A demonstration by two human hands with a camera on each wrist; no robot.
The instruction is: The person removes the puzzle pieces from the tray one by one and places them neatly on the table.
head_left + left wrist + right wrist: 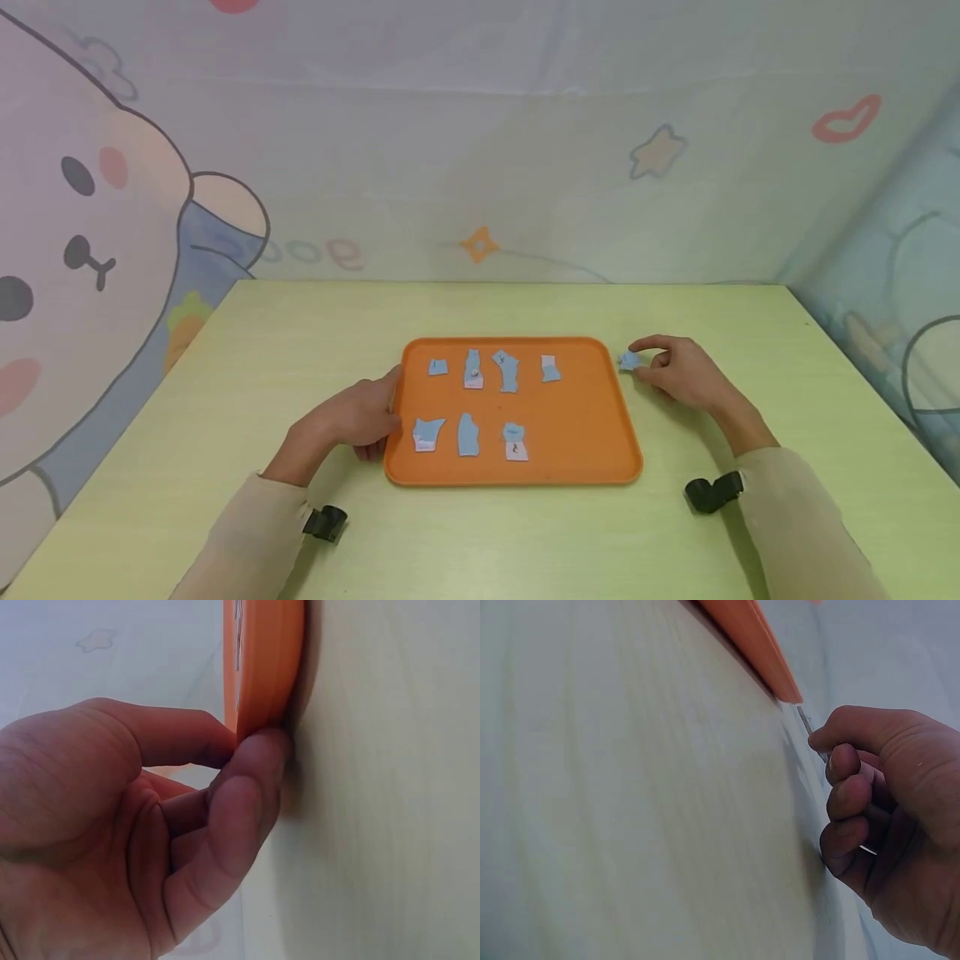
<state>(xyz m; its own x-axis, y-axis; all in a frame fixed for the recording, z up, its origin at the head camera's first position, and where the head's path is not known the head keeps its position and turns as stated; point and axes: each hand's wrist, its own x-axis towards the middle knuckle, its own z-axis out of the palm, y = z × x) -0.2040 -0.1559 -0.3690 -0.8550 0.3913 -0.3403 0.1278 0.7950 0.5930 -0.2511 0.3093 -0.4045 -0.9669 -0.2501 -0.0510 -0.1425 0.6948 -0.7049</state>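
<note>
The orange tray (pixel 570 425) sits on the pale table (pixel 750 333), with the left hand (pixel 367 412) pinching its left rim, thumb above and fingers curled against the outside. A sudden tug or lift there could, I judge, skid or tip the tray and slide its loose-looking paper-thin pieces (pixel 468 435) into one another. On the right, the right hand (pixel 684 372) pinches a small blue piece (pixel 628 362) between thumb and index finger. That piece is outside the tray, just beside its far right corner; whether it touches the rim or the table I cannot tell. Held by so little, it might twist or drop if the pinch slackens, and carried low to the left it could catch the raised rim.

For room, the table reaches well past the tray on both sides; its far edge runs along the printed wall (pixel 420 167), and its near edge is out of view. Inside the tray, the broadest space is at the right, especially near right. Four pieces stand along the far side, three along the near; the far row's second and third leave the narrowest gap.
</note>
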